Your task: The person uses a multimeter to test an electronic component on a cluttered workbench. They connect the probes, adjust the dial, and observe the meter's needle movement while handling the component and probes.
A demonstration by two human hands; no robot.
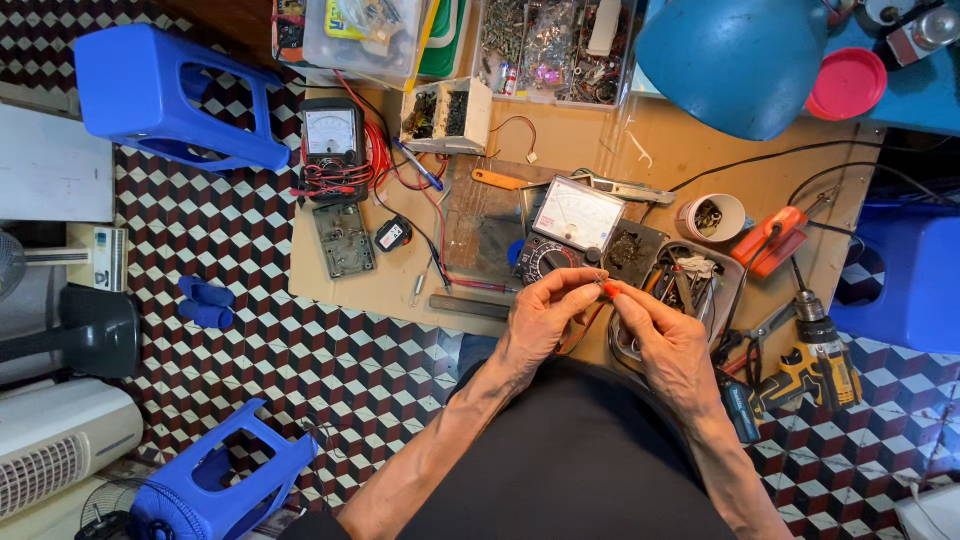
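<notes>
Hands meet over the table (400,290) edge: we pinch a small red probe tip (610,289) between the fingertips of our left hand (540,318) and right hand (668,340), both closed narrowly on it, just in front of the multimeter (570,232). A yellow drill (815,365) lies to the right.

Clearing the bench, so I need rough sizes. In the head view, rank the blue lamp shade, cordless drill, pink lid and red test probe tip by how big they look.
1. Blue lamp shade, though nearness to the camera may inflate it
2. Cordless drill
3. Pink lid
4. Red test probe tip
</notes>
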